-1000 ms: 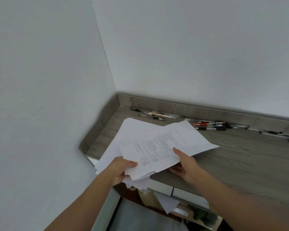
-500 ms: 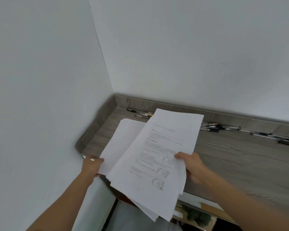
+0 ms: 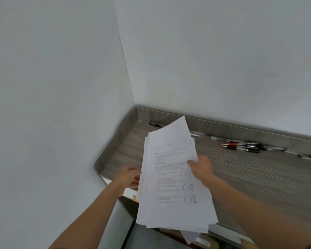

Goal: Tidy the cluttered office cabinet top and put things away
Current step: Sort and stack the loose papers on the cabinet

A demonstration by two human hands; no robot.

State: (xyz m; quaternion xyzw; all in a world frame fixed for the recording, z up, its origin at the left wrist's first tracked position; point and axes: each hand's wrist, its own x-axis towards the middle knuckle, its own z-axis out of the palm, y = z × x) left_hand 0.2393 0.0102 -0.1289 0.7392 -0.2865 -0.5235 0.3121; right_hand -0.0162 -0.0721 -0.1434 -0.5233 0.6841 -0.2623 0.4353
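White printed paper sheets [image 3: 174, 177], gathered into 1 loose stack, are held in the air above the left end of a grey wood-grain cabinet top [image 3: 258, 180]. The stack's right edge is gripped by the right hand [image 3: 202, 168], with the thumb pressed on the printed face and the fingers out of sight beneath. The left edge is met by the left hand [image 3: 128, 177]. Its fingers are hidden behind the sheets, so it cannot be told whether they pinch the paper or only prop it. A hold on both long edges is judged to serve squaring the uneven sheets and stopping them from sagging or fanning out. The stack's long axis runs roughly from near to far. The heading of the text points far, towards the back wall, and the near end overhangs the cabinet's near edge. A cluster of red and black pens [image 3: 241, 146] is seen along the far rim to the right, well apart from the stack. 1 dark pen [image 3: 154, 124] is seen in the far left corner.
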